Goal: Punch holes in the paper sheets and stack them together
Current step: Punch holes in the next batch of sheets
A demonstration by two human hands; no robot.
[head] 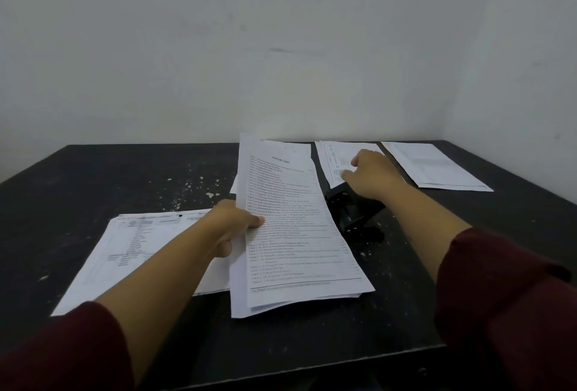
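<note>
Head view, table: black table [103, 172], flecked with white specks (paper bits or chipped paint, cannot tell).
Left hand: left hand [232, 223] pinches the left edge of a printed sheaf [290, 225], thumb on top, sheets lifted at the far end.
Right hand: right hand [373, 175] lies on the sheet [335, 162] fed into the black hole punch [356, 212]; grip not discernible.
Surroundings: stack of pages [131, 253] at left, partly under the sheaf; another stack [434, 165] far right.
Edges: back edge meets the wall [281, 47]; bare tabletop far left.

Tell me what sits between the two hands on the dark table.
In the head view, the printed white sheet bundle pinched by the left hand lies between, then the black metal hole punch under the right hand.
</note>
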